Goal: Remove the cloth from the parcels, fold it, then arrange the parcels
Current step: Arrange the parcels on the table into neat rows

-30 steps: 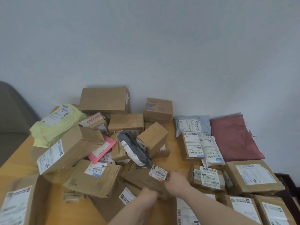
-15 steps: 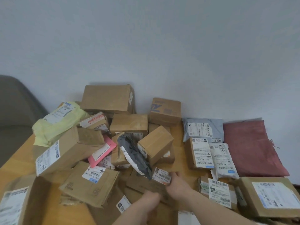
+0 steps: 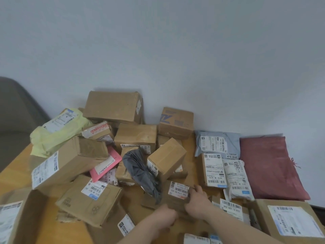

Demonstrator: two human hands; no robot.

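- Surface and room: you look down on a honey-coloured wooden table [image 3: 15, 175], smooth and faintly glossy, pushed against a plain pale wall [image 3: 175, 50]; a rounded grey-brown chair back [image 3: 15, 110] shows at the left edge.
- Cloth: the dark red cloth [image 3: 269, 166] lies folded into a soft, flat rectangle at the table's far right, a few loose threads at its right edge, just beside the parcels and off them.
- Parcels, heap: creased, taped cardboard boxes lie jumbled at centre and left, several tilted; the large brown box [image 3: 112, 106] stands at the back against the wall.
- Parcels, soft: a pale yellow plastic mailer [image 3: 58, 134], a flat pink mailer [image 3: 107, 164] and a crumpled grey plastic bag [image 3: 139, 169] lie among the boxes.
- Parcels, right: a blue-grey mailer [image 3: 216, 143], a small labelled box [image 3: 213, 170] and a white pouch [image 3: 236, 180] lie side by side, labels up.
- Hands: your left hand [image 3: 166, 218] and right hand [image 3: 197, 202] both grip a small brown parcel [image 3: 177, 194] with a white barcode label, fingers curled over its near and right edges, near the table's front.
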